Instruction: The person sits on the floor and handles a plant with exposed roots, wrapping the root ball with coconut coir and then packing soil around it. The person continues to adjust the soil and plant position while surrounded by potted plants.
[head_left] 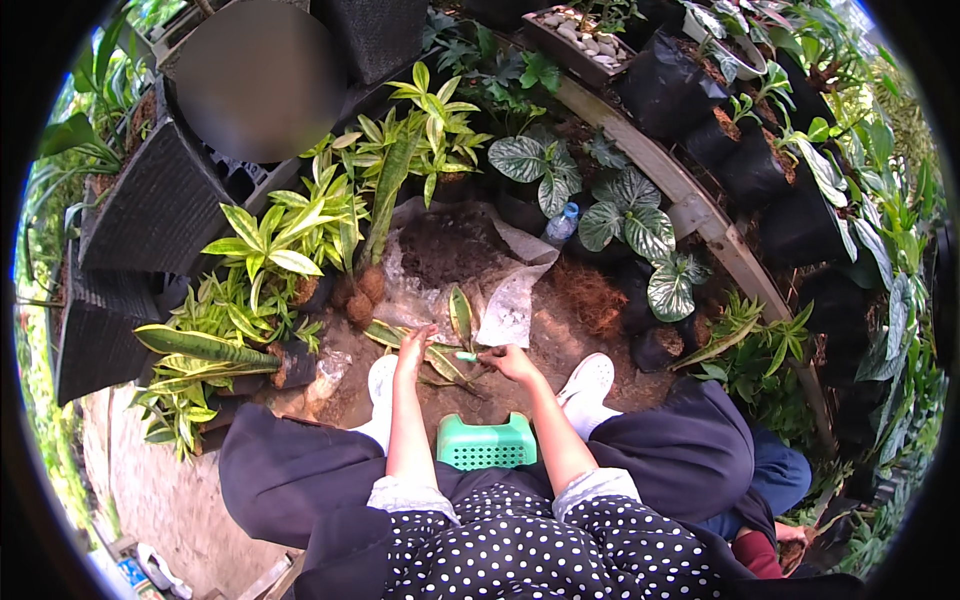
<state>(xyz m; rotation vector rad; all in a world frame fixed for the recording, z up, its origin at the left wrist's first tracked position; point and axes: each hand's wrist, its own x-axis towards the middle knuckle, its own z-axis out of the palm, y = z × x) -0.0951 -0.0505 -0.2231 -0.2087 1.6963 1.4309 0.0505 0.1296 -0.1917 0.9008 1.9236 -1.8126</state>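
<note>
The right hand (507, 361) pinches a small pale-green object (466, 356), while the left hand (416, 342), its grip impossible to tell, overlaps a yellow-edged snake plant leaf (440, 361) beyond the green stool (486, 440), probably light, firm yet easily creased, best supported near its thick base.

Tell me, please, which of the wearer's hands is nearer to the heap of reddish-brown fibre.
Right. The right hand is to the lower left of the fibre heap in the picture, apart from it; the left hand is farther left, beyond the right hand.
</note>
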